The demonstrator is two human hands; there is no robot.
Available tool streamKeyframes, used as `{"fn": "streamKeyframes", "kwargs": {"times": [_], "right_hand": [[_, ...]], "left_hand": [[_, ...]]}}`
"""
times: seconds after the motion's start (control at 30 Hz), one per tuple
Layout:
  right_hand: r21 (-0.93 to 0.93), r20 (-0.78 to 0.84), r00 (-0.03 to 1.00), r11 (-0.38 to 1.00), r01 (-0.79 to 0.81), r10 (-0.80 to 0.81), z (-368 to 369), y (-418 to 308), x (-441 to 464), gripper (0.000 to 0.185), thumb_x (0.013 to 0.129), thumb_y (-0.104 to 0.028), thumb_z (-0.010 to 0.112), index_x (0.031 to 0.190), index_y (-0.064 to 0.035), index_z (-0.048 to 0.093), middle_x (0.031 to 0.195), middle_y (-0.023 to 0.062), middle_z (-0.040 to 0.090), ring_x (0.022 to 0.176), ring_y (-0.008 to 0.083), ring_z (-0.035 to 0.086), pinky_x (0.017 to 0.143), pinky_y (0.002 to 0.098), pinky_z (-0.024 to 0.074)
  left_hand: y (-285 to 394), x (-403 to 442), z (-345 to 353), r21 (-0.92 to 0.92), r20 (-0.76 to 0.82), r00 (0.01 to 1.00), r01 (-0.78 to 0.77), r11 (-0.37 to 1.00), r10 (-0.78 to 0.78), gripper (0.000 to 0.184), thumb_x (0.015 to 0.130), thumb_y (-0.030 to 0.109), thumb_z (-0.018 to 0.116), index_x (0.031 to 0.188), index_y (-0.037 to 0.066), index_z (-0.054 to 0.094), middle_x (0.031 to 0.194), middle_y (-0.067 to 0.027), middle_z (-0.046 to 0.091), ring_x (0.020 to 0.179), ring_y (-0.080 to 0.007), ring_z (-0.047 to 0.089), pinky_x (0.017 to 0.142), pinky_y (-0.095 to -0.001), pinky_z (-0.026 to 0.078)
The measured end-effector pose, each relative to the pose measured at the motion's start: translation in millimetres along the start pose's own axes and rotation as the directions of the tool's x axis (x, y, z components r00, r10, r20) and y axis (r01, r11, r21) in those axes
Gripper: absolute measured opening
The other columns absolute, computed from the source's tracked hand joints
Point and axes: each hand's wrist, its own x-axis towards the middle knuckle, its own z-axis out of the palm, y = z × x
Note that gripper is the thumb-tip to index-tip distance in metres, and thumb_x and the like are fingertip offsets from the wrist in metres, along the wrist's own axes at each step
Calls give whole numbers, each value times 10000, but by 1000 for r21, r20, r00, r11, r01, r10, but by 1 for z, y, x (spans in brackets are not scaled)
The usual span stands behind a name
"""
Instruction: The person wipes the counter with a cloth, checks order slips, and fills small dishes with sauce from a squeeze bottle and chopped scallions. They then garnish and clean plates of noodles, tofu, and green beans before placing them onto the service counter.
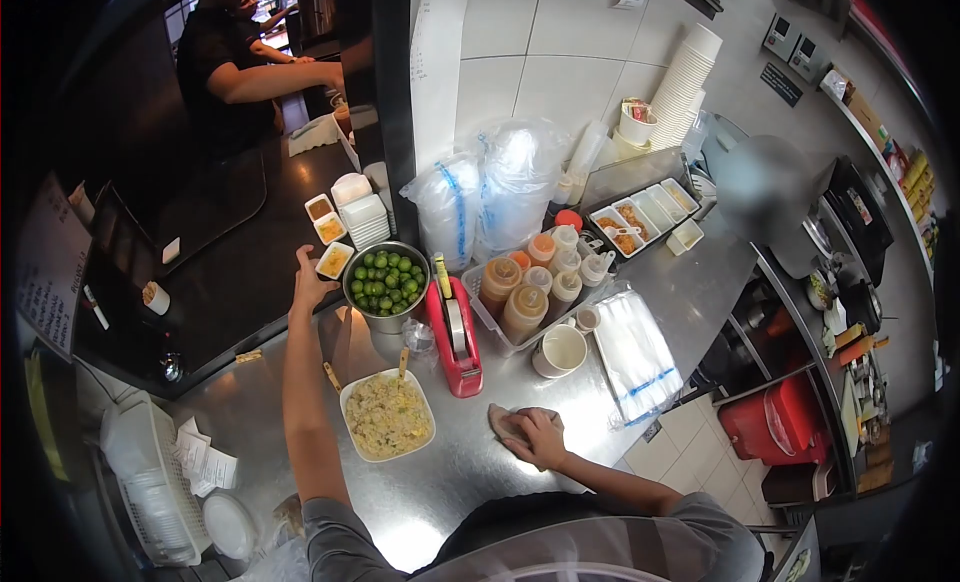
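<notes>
My left hand (pixel 310 278) reaches forward over the ledge, its fingers closed on the near side of a small white dish (pixel 334 262) with yellow-orange contents. Right beside that hand stands a metal pot (pixel 384 320) of green limes (pixel 386 284). On the steel counter, my right hand (pixel 539 438) presses down on a folded brownish cloth (pixel 508 422), its fingers bent over it. Between my arms sits a white bowl of fried rice (pixel 388 416) with two patterned sticks at its rim. A red tape dispenser (pixel 462 357) stands behind the bowl, against the pot.
Sauce bottles fill a clear bin (pixel 520 340), with a white cup (pixel 560 353) in front. Plastic bags (pixel 634 352) lie at the right. More small dishes (pixel 325 220) stand on the ledge. Another person (pixel 235 62) works beyond the opening. A white basket (pixel 150 482) is at the left.
</notes>
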Motion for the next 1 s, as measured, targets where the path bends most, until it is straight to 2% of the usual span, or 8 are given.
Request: {"fn": "streamKeyframes", "kwargs": {"times": [0.13, 0.17, 0.37, 0.6, 0.8, 0.83, 0.9, 1.0], "right_hand": [[13, 2, 1000, 1000, -21, 21, 1, 1, -3, 428, 790, -344, 635, 1099, -71, 519, 1022, 127, 516, 947, 284, 509, 815, 389, 391], [32, 3, 1000, 999, -19, 19, 4, 3, -4, 425, 791, -345, 635, 1096, -72, 521, 1023, 128, 516, 946, 284, 510, 815, 390, 390], [0, -9, 999, 999, -40, 40, -4, -9, 1, 405, 790, -337, 630, 1094, -88, 534, 1018, 121, 526, 947, 285, 515, 821, 393, 382], [18, 1, 996, 996, -85, 85, 6, -5, -6, 405, 759, -304, 642, 1090, -90, 548, 1013, 114, 531, 955, 280, 508, 853, 404, 336], [152, 2, 993, 981, -120, 121, 24, 11, -12, 402, 752, -266, 651, 1079, -56, 551, 1004, 163, 518, 943, 321, 499, 833, 408, 376], [111, -100, 994, 994, -20, 31, 23, 4, -7, 359, 726, -197, 644, 1042, -50, 560, 962, 166, 524, 847, 323, 544, 743, 389, 441], [166, -72, 990, 981, -105, 118, 27, 6, -11, 368, 723, -222, 648, 1031, -39, 563, 958, 171, 525, 847, 317, 544, 756, 395, 439], [90, -121, 992, 995, 35, -24, 19, -6, -2, 383, 720, -253, 654, 1015, -24, 569, 933, 170, 530, 832, 306, 546, 736, 388, 440]], "left_hand": [[-5, -7, 7, -16, -54, 996, 72, 997, -73, 779, 619, -62, 738, 1210, 87, 253, 905, -170, 639, 863, -284, 643, 735, -365, 497], [-9, -9, 10, -91, -69, 996, 46, 995, -53, 749, 637, -41, 737, 1209, 90, 271, 872, -161, 639, 839, -291, 646, 717, -375, 497], [16, -24, 17, -26, -151, 982, 109, 994, -112, 707, 678, 51, 740, 1207, 91, 273, 785, -153, 634, 757, -322, 645, 655, -399, 490], [47, -25, 15, 169, -182, 942, 314, 934, -283, 702, 697, 396, 724, 1172, 145, 272, 905, -234, 629, 828, -418, 618, 723, -502, 481], [30, -10, 23, 95, -173, 953, 266, 959, -247, 625, 717, 258, 709, 1145, 111, 278, 928, -266, 616, 880, -429, 598, 759, -485, 481], [29, -10, 21, 84, -156, 958, 254, 964, -239, 613, 721, 233, 704, 1146, 109, 281, 931, -261, 617, 887, -425, 597, 764, -483, 480], [35, -16, 7, 82, -127, 966, 239, 968, -227, 592, 726, 190, 694, 1147, 105, 286, 934, -247, 618, 894, -415, 597, 769, -480, 478], [46, -31, -37, 157, -122, 976, 201, 967, -183, 555, 722, 128, 671, 1145, 98, 312, 947, -204, 615, 906, -392, 596, 746, -481, 479]]}}
